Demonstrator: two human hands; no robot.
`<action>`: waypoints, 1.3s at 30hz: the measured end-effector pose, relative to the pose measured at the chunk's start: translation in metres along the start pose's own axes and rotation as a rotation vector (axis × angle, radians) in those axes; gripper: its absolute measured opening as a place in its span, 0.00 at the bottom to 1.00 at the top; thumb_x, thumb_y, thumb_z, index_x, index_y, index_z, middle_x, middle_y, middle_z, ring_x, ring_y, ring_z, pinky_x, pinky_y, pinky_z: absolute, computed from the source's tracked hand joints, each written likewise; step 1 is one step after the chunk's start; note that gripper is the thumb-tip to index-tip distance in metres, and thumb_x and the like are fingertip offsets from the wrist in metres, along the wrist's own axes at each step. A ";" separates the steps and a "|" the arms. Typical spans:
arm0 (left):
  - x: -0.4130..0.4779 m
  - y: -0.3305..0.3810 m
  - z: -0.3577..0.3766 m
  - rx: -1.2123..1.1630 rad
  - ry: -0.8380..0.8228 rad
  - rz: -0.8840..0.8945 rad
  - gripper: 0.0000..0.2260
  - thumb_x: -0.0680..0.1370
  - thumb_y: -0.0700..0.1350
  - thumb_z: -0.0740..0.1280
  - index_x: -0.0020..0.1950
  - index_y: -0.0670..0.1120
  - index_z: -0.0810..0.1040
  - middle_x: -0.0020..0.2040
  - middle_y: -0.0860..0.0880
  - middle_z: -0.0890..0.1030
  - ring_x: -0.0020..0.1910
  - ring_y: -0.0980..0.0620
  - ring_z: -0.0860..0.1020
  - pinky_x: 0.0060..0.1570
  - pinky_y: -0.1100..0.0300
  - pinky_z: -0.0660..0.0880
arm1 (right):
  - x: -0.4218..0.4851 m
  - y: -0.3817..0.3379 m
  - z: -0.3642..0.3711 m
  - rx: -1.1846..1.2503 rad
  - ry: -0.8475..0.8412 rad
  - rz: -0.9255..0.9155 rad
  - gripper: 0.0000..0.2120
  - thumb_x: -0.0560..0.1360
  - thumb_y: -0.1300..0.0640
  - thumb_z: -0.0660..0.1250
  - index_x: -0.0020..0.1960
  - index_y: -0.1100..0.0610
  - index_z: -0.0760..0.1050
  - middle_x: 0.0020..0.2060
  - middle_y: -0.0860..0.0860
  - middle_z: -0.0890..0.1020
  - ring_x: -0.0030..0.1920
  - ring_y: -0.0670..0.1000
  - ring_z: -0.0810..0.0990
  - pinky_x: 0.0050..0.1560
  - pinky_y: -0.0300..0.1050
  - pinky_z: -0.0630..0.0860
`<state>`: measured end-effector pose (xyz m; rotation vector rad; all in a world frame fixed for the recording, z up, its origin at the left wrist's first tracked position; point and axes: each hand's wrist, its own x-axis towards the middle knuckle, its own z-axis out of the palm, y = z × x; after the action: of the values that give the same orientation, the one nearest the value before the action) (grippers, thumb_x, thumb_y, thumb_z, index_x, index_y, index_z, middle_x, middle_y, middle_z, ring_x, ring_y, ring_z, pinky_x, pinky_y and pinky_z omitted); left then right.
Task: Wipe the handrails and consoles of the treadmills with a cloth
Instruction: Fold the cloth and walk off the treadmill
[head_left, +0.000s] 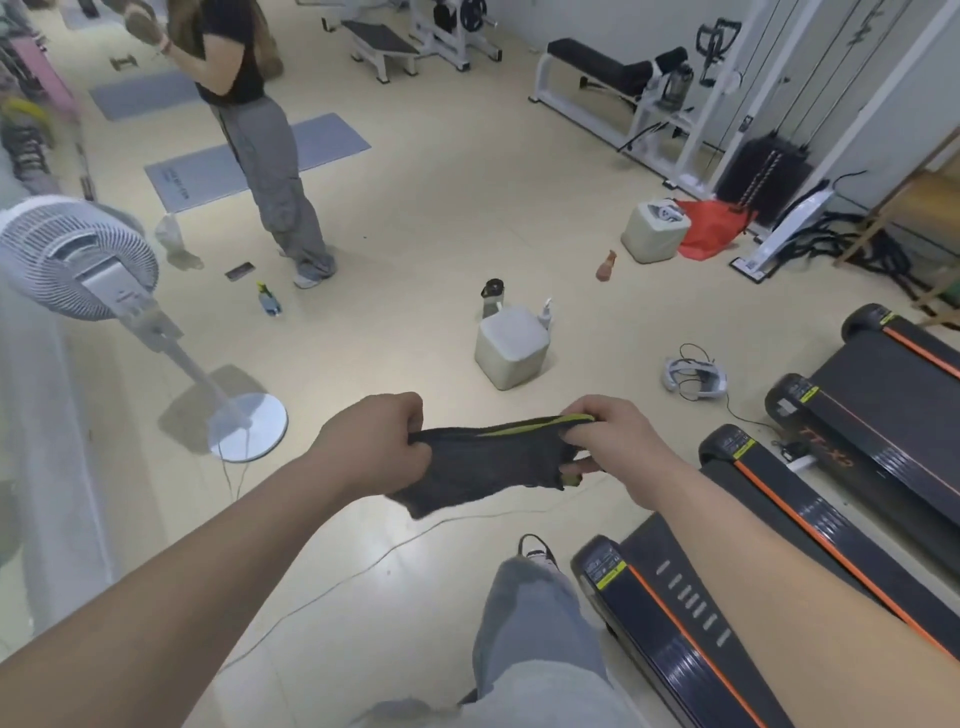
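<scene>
You're readying the cloth (493, 462): your left hand (382, 441) pinches one end, your right hand (615, 436) grips the yellow-edged end, stretching it at centre frame. The treadmills (831, 467) lie at four o'clock; no handrail or console shows, so turn there next.

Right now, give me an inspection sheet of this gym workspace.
Surface: beige floor, bare in the middle.
Job's things: dark cloth held stretched between both hands; three treadmills at right, only their deck ends seen, no handrails or consoles in view.
Clutter: two white boxes, bottles, headset, red bag.
Grippers: left hand and right hand both grip the cloth.
Cables: thin cord across the floor; headset wire.
Surroundings: fan, another person, mats, benches.
</scene>
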<state>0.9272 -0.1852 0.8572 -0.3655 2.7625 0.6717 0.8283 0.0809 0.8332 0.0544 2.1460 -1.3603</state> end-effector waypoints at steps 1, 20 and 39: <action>0.022 -0.004 0.002 -0.032 0.007 -0.010 0.06 0.72 0.45 0.64 0.39 0.50 0.67 0.36 0.52 0.75 0.35 0.49 0.71 0.34 0.58 0.68 | 0.022 0.000 0.001 0.021 0.012 -0.011 0.06 0.74 0.67 0.65 0.44 0.61 0.80 0.43 0.58 0.80 0.43 0.58 0.82 0.49 0.58 0.85; 0.666 0.006 0.100 0.259 -0.443 0.220 0.07 0.72 0.49 0.70 0.46 0.50 0.84 0.38 0.49 0.83 0.36 0.47 0.80 0.32 0.59 0.77 | 0.570 0.018 -0.093 -0.550 0.156 0.141 0.11 0.62 0.60 0.61 0.42 0.51 0.74 0.42 0.49 0.82 0.42 0.55 0.82 0.40 0.49 0.80; 1.110 -0.061 0.208 -0.384 -0.518 0.359 0.10 0.81 0.47 0.70 0.39 0.50 0.79 0.35 0.56 0.74 0.35 0.57 0.72 0.38 0.61 0.69 | 0.936 0.099 -0.049 0.428 0.618 0.387 0.08 0.74 0.66 0.56 0.42 0.56 0.70 0.37 0.53 0.68 0.37 0.53 0.64 0.35 0.45 0.57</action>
<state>-0.0448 -0.3355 0.2991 0.2193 2.2090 1.1966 0.0677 -0.0835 0.3016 1.1252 2.0880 -1.6722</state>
